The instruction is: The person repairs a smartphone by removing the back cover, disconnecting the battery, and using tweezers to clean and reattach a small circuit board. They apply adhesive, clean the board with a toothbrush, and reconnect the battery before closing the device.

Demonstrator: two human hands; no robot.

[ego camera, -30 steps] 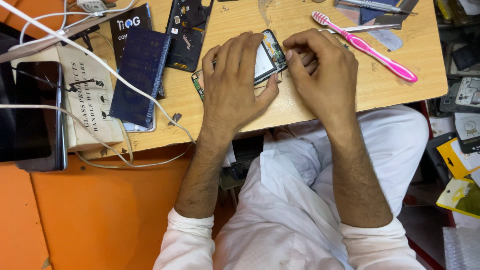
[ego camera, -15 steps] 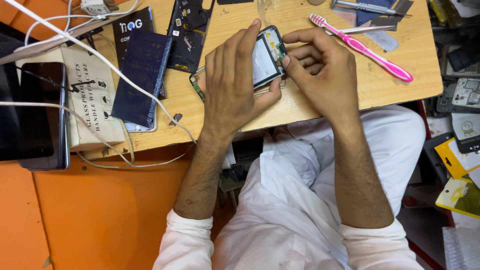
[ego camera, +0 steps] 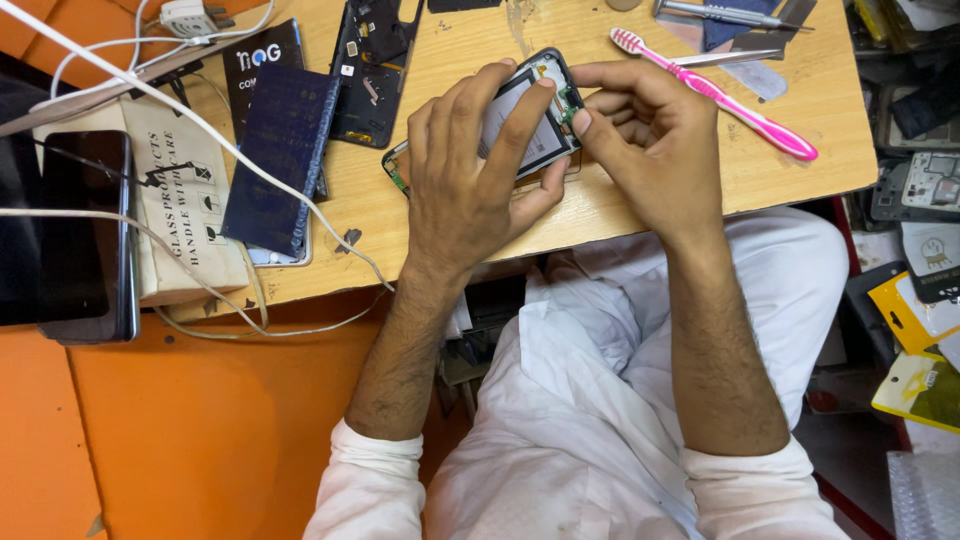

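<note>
An opened phone body (ego camera: 530, 118) with a pale battery and a green circuit board showing lies tilted on the wooden table (ego camera: 460, 60). My left hand (ego camera: 470, 175) covers its lower half, fingers wrapped over the back and thumb under the near edge. My right hand (ego camera: 650, 130) pinches the phone's upper right corner by the green board, thumb and forefinger together. Both hands hold the same phone just above the table's front edge.
A pink toothbrush (ego camera: 715, 95), tweezers (ego camera: 745, 58) and a screwdriver (ego camera: 730, 14) lie at the back right. A dark phone back (ego camera: 285, 160), a black frame (ego camera: 370, 70), a beige box (ego camera: 175, 200), a tablet (ego camera: 75, 235) and white cables (ego camera: 230, 150) fill the left.
The phone has been tipped up and turned between both hands, so the battery side shows more. My right fingers moved onto its upper corner.
</note>
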